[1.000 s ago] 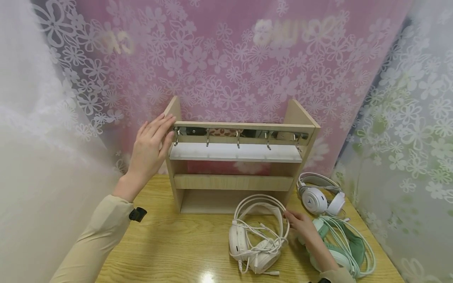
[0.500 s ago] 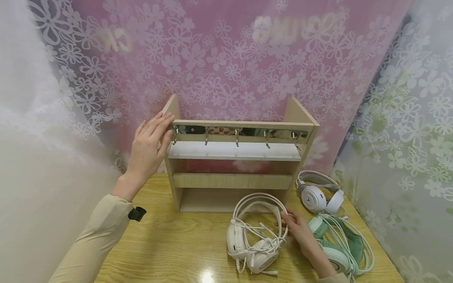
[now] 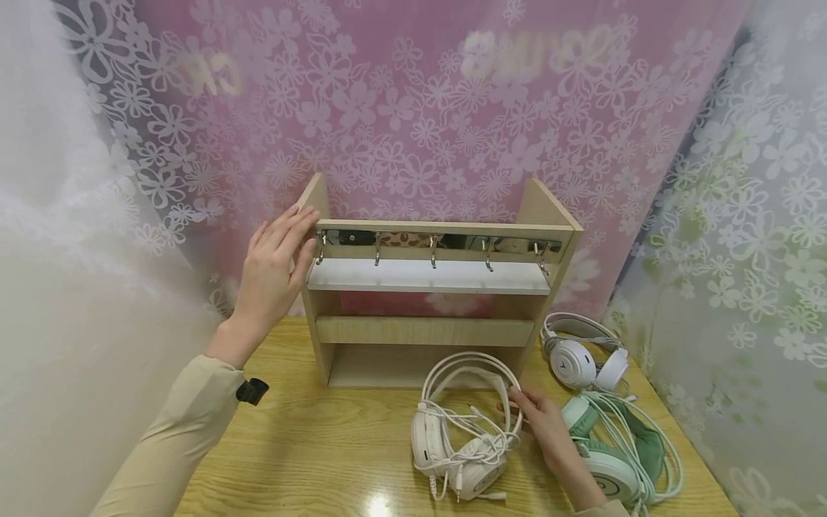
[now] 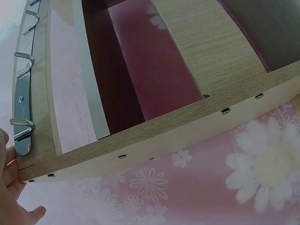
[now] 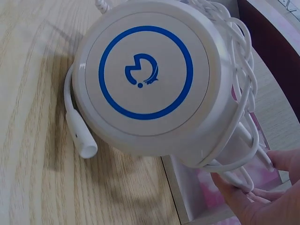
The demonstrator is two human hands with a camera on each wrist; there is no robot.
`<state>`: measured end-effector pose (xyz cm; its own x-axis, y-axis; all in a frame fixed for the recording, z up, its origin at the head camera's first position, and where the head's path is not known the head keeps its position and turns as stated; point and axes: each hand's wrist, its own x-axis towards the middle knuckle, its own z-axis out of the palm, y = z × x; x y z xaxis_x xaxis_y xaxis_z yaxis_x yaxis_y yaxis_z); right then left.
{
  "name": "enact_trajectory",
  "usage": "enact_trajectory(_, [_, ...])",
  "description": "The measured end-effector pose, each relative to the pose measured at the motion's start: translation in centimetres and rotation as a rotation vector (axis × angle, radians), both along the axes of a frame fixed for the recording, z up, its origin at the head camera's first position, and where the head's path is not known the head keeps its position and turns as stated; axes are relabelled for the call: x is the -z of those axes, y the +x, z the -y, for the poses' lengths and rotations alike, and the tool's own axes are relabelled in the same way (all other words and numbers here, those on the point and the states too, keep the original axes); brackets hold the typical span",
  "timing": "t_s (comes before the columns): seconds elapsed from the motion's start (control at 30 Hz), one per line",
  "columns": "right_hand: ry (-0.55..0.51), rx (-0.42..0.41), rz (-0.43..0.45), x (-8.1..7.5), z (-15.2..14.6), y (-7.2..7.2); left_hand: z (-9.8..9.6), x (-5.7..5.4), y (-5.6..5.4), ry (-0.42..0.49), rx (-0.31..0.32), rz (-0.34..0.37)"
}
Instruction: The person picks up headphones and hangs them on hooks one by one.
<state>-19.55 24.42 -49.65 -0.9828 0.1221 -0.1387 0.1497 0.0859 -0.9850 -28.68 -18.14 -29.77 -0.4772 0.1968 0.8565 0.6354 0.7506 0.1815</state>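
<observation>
Upright on the table, a light wooden rack (image 3: 426,332) carries a metal strip of hooks (image 4: 22,93) along its upper board. My left hand (image 3: 271,269) rests on the rack's upper left corner with fingers extended, and its fingers (image 4: 11,178) show beside the end hook in the left wrist view. With my right hand (image 3: 545,427) I hold the headband of a white headset (image 3: 426,438) by its right side, low in front of the rack. A braided white cable is wound around it. One earcup (image 5: 145,75) with a blue ring logo fills the right wrist view.
At the right, a white-and-grey headset (image 3: 573,365) lies beside the rack. Nearer, a green headset (image 3: 614,470) with a bundled cable lies beside my right forearm. A pink flowered curtain (image 3: 413,108) hangs behind, and pale curtains flank the wooden table (image 3: 310,445).
The white headset has shifted slightly left with my right hand, whose fingers have adjusted on the headband. My left hand has stayed on the rack's corner.
</observation>
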Motion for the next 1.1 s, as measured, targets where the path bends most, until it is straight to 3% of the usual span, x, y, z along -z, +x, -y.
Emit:
enact_trajectory(0.27, [0.071, -0.035, -0.002, -0.5, -0.1, 0.2, -0.1, 0.0, 0.1, -0.001, -0.001, 0.012])
enact_trajectory(0.73, [0.235, -0.053, -0.024, -2.8, 0.0, 0.8, 0.0, 0.1, -0.1, -0.002, 0.002, 0.009])
enact_trajectory(1.1, [0.231, -0.065, -0.016, -3.4, 1.0, 0.8, 0.0, 0.1, -0.2, 0.007, 0.002, 0.009])
